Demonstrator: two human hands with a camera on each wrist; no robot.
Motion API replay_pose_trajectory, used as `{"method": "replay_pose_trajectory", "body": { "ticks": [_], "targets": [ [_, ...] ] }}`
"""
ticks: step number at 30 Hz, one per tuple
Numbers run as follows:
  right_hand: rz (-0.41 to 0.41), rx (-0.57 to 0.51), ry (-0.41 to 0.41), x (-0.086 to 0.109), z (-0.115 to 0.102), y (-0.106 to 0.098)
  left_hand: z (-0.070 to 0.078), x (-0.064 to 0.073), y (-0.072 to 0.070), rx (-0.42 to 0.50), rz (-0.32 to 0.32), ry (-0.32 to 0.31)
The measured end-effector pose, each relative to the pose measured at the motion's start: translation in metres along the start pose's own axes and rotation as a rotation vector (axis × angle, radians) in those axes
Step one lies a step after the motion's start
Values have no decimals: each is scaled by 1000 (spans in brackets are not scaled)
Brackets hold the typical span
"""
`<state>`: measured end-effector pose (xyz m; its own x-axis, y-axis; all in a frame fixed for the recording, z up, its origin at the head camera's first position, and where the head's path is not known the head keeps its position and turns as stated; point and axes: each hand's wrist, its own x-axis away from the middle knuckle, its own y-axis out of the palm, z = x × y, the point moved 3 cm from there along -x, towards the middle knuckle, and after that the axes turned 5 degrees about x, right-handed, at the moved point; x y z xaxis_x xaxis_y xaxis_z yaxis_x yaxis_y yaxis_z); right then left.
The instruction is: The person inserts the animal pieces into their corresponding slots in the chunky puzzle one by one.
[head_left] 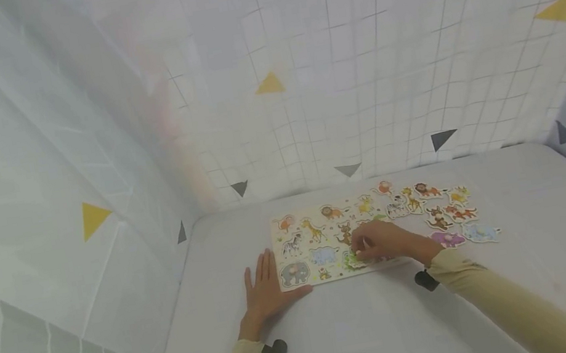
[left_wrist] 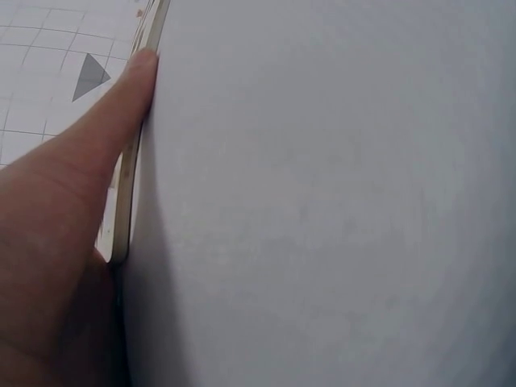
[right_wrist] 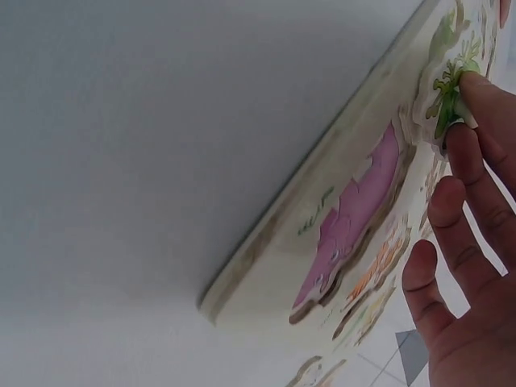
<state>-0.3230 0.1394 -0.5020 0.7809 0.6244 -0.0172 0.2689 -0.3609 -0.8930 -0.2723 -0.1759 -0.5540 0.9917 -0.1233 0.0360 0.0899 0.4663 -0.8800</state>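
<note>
A wooden animal puzzle board (right_wrist: pixel 274 258) lies on the white table. My left hand (head_left: pixel 265 289) rests at its left end, fingers spread, with the thumb (left_wrist: pixel 133 85) against the front edge. With thumb and index finger my right hand (head_left: pixel 383 239) pinches a green animal piece (right_wrist: pixel 447 93), close over the green picture in the board's lower middle; its other fingers are loosely bent. A grey elephant piece (head_left: pixel 295 274) sits in the board's lower left corner. The purple hippo picture (right_wrist: pixel 363 205) shows in a recess near the right hand.
Right of the board lie several loose pieces, among them a lion (head_left: pixel 427 190), a zebra (head_left: pixel 396 206), a giraffe (head_left: pixel 412 201), a purple hippo (head_left: pixel 447 238) and a blue animal (head_left: pixel 480 232). A patterned cloth wall (head_left: pixel 310 134) rises behind the table.
</note>
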Motion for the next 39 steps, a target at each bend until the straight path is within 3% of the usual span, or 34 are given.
{"method": "replay_pose_trajectory", "body": {
  "ticks": [8,17,30,39],
  "targets": [
    [-33,-6,50,-4,-9,5,0,0,0,-26,2,-5],
    [-1,41,-9,-6,-11,9,5,3,-5,-2,12,9],
    [19,85,10,-4,-14,11,1,2,0,-23,24,-1],
    [69,161,-8,-4,-15,11,8,4,-7,-8,14,4]
  ]
}}
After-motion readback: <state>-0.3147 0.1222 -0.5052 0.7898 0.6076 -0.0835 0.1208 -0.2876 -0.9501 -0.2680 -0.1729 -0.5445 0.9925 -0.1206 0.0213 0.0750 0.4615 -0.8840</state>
